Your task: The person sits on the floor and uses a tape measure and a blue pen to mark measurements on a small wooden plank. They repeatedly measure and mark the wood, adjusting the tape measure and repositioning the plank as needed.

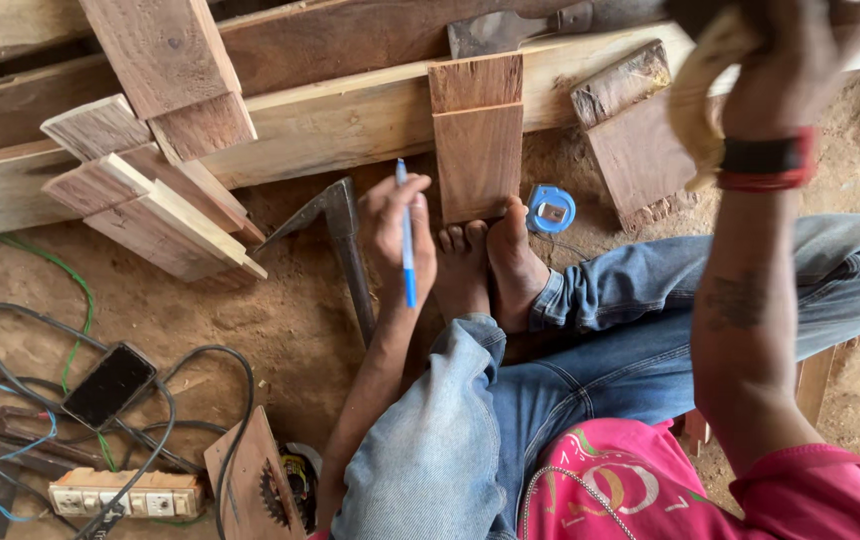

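Observation:
My left hand (397,228) grips a blue pen (407,250), held upright just above the sandy ground beside my bare feet (490,265). My toes press on the near end of a short reddish board (477,150) that leans on a long pale plank (350,120). My right hand (785,55), with a red and black wristband, is raised at the top right. It is closed on the yellowish wrapped handle of a tool whose dark metal blade (505,30) reaches left over the plank.
A blue tape measure (551,208) lies by my right foot and a dark metal tool (342,235) by my left hand. Cut boards (150,200) are stacked at left. A phone (110,383), cables, a power strip (130,493) and a saw blade occupy the lower left.

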`<state>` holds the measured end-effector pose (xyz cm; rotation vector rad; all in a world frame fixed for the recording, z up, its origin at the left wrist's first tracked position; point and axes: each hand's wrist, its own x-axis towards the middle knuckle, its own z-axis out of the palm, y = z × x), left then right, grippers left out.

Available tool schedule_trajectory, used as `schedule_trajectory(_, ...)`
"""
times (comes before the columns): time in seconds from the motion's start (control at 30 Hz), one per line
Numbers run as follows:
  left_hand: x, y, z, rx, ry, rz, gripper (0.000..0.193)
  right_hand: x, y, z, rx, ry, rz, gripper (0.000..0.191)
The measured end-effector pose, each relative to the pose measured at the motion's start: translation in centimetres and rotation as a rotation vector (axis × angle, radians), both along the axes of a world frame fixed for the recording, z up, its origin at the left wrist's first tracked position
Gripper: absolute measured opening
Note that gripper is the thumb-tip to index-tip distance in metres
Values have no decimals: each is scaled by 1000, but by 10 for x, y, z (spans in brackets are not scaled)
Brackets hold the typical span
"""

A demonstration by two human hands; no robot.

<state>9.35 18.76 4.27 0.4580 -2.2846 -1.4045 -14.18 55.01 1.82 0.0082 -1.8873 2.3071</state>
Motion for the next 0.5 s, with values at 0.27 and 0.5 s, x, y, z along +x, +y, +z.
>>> schedule_trajectory(0.27, -14, -1, 3, 27, -72, 39, 16, 24, -123, -63, 66, -176, 189, 20)
schedule_trajectory(0.5, -27, -2, -6, -59, -116, 48, 21, 7, -191, -42, 177, -319, 396, 37)
